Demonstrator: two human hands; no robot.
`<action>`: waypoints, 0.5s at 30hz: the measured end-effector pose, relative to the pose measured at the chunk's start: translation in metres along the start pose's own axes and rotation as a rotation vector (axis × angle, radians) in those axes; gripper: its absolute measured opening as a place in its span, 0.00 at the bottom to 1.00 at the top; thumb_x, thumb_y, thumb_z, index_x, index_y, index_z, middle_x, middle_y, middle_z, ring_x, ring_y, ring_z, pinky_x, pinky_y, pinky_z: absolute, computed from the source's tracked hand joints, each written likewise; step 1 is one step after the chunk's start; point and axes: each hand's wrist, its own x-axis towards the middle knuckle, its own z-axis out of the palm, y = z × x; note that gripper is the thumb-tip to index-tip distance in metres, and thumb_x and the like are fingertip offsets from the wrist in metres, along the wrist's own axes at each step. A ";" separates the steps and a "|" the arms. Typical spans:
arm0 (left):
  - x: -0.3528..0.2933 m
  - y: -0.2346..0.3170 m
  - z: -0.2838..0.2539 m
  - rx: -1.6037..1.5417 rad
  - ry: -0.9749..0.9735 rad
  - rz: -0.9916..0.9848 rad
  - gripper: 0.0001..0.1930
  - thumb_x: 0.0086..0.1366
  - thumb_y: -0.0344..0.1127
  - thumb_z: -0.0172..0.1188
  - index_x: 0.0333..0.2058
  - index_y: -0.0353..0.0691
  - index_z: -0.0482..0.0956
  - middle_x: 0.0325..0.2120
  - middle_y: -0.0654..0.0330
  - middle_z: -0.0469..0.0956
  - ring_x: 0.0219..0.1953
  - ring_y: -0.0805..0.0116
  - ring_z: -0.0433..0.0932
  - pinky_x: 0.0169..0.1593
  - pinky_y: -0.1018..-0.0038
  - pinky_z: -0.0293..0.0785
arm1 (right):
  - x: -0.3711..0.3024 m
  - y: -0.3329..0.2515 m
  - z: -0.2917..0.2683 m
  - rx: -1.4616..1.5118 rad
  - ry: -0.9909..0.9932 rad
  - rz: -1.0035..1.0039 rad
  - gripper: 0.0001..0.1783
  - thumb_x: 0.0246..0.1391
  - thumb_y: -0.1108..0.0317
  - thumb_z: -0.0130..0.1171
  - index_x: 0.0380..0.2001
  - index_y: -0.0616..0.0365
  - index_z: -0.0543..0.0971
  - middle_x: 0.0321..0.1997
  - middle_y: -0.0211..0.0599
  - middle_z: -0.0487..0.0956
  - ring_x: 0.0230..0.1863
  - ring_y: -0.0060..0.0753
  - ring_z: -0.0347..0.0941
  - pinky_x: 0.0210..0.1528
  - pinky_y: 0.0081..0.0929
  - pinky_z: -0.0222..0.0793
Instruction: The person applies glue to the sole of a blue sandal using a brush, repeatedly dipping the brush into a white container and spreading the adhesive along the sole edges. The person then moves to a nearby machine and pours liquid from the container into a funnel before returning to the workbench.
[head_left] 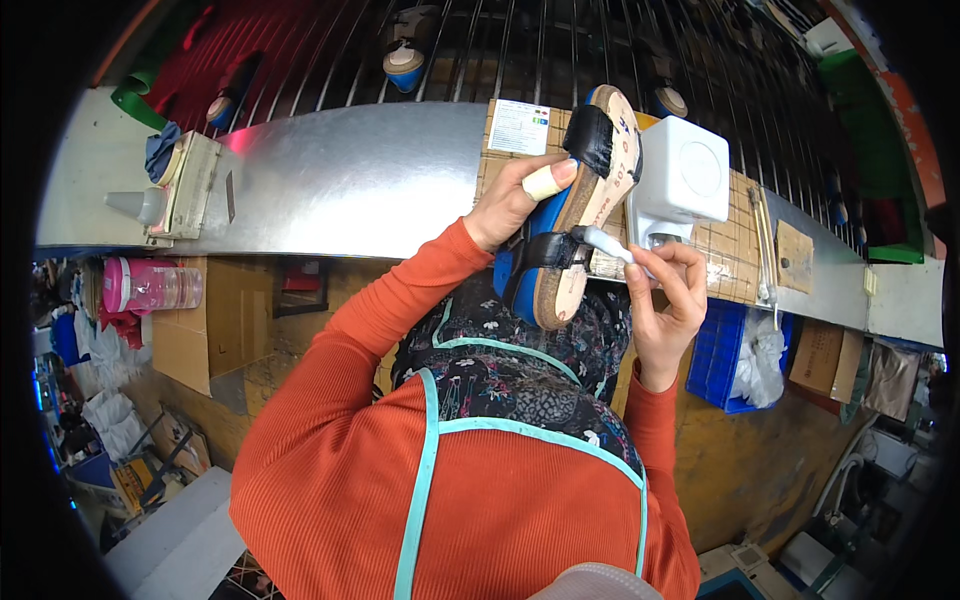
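My left hand [515, 200], its thumb wrapped in pale tape, grips a sandal [606, 185] by its side. The sandal is tilted with its pale underside up. Black straps are folded around onto that underside, a cork-brown edge runs along it, and a blue form shows inside. In my right hand [668, 305] is a small brush [608, 243] with a whitish handle, pinched between thumb and fingers. Its dark tip is against or very close to the lower strap's end; contact cannot be made out. Right behind the sandal stands a white plastic container [690, 170].
A metal bench [340, 180] crosses ahead, partly covered by a taped cardboard sheet [725, 250]. Beyond it, more sandals [404, 68] sit on a rack of metal rods [480, 45]. Thin sticks [765, 240] lie right. Below are a blue basket [712, 350] and a pink bottle [150, 285].
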 end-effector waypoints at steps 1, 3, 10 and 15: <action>0.000 0.000 0.000 0.014 -0.008 0.014 0.33 0.66 0.61 0.47 0.48 0.30 0.74 0.38 0.53 0.80 0.38 0.70 0.79 0.43 0.75 0.76 | 0.000 0.000 0.000 -0.044 -0.009 -0.006 0.10 0.47 0.76 0.68 0.36 0.59 0.85 0.36 0.33 0.74 0.26 0.19 0.71 0.34 0.17 0.64; 0.002 0.001 -0.001 0.019 -0.007 0.003 0.33 0.66 0.60 0.47 0.48 0.30 0.74 0.38 0.54 0.80 0.38 0.70 0.79 0.43 0.75 0.76 | 0.000 0.000 0.001 0.011 -0.040 0.033 0.10 0.46 0.75 0.68 0.36 0.58 0.85 0.36 0.32 0.74 0.26 0.19 0.71 0.37 0.19 0.62; 0.004 0.001 -0.002 0.003 0.030 -0.002 0.33 0.66 0.61 0.47 0.47 0.30 0.74 0.37 0.54 0.80 0.37 0.71 0.79 0.41 0.76 0.76 | -0.007 -0.002 -0.007 -0.061 -0.156 0.008 0.11 0.43 0.71 0.69 0.34 0.54 0.86 0.34 0.29 0.75 0.25 0.19 0.70 0.41 0.24 0.55; 0.004 0.000 -0.002 -0.041 -0.009 0.010 0.34 0.65 0.62 0.48 0.47 0.31 0.75 0.36 0.55 0.80 0.36 0.72 0.79 0.41 0.76 0.76 | 0.000 -0.007 -0.010 0.069 -0.181 0.087 0.10 0.44 0.72 0.69 0.33 0.55 0.86 0.36 0.31 0.75 0.24 0.19 0.69 0.41 0.22 0.57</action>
